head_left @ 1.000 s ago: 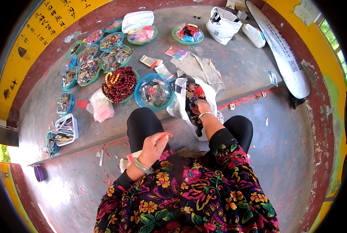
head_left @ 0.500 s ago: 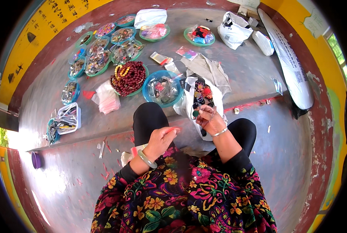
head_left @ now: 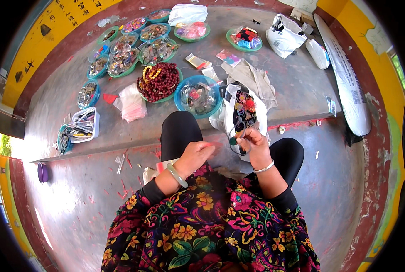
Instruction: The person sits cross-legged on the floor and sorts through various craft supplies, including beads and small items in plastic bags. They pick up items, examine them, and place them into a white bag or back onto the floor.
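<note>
My right hand (head_left: 257, 149) is closed, pinching a thin dark loop with a dark green piece (head_left: 233, 141), which looks like a hair tie. It is held over the front of a white plastic bag (head_left: 260, 105), whose mouth shows many dark loops with colourful flower-like ornaments (head_left: 245, 105). Facing it, my left hand (head_left: 194, 156) is closed, thumb and fingers together on a thin pinkish, see-through piece (head_left: 215, 148) too faint to name. The two hands are apart, above my lap. A flat pink-and-white thing (head_left: 160, 167) shows behind my left wrist.
On the raised floor ahead stand a blue basket of wrapped items (head_left: 198, 97), a basket of dark red beads (head_left: 159, 84) and a stack of clear pinkish bags (head_left: 133, 102). More small baskets (head_left: 123, 61) crowd the far left. A grey cloth (head_left: 252, 81) lies behind the white bag.
My right hand has drawn slightly nearer to me with the dark loop, which now shows more fully. The pinkish piece at my left fingertips looks fainter. The whole view has shifted a little.
</note>
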Tool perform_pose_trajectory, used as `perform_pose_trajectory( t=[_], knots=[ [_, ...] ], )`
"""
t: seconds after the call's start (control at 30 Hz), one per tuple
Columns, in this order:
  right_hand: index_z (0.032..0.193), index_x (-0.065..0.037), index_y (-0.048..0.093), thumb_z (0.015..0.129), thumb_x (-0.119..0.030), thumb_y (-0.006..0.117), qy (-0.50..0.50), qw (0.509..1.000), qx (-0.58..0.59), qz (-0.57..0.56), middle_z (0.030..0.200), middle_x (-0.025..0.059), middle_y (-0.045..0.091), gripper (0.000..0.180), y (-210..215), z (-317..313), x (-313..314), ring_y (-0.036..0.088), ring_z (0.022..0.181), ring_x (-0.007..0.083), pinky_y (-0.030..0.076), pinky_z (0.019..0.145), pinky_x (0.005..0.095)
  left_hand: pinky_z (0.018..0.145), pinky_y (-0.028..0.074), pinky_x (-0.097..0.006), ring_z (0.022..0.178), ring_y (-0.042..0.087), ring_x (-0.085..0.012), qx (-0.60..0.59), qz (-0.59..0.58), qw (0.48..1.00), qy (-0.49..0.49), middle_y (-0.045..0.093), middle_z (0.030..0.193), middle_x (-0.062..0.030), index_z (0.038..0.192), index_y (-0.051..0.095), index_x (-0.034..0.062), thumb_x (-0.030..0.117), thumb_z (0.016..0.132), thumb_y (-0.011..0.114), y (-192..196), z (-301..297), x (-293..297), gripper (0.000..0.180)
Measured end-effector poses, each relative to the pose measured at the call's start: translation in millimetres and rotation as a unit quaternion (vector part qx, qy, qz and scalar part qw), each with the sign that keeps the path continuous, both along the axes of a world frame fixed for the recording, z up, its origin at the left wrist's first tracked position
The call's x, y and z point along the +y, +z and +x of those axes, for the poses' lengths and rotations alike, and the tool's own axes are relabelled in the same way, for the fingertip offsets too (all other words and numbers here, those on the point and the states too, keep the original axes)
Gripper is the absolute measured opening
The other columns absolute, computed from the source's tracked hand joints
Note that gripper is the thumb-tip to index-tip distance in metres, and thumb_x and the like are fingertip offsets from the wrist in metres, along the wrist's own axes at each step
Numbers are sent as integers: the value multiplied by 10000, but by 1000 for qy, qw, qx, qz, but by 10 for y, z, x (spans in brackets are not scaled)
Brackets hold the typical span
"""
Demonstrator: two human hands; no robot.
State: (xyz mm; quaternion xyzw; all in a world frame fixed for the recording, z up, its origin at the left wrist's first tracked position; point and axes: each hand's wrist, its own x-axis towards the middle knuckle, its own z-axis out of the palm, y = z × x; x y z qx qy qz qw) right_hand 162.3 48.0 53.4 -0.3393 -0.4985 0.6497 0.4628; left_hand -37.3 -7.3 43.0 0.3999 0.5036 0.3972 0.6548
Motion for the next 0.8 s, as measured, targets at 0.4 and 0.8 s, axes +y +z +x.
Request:
perform_pose_trajectory(
  t=[0.4, 0.8],
  knots=[
    [776, -42, 573, 642, 46, 649, -56, 865, -275, 415, 748, 92, 603, 178, 183, -188, -161, 575, 674, 274, 459, 593, 335, 684, 472, -203, 751, 562, -59, 164, 104, 975, -106, 625, 802, -39, 965, 600, -55, 66, 886, 467, -30, 48, 40, 197],
    [772, -45, 590, 649, 58, 593, 9, 865, -310, 395, 720, 103, 597, 160, 202, -155, -139, 581, 673, 287, 471, 599, 344, 604, 541, -254, 772, 603, -123, 169, 224, 954, -103, 601, 876, -76, 1026, 546, -55, 79, 914, 385, -59, 53, 11, 238]
  ],
)
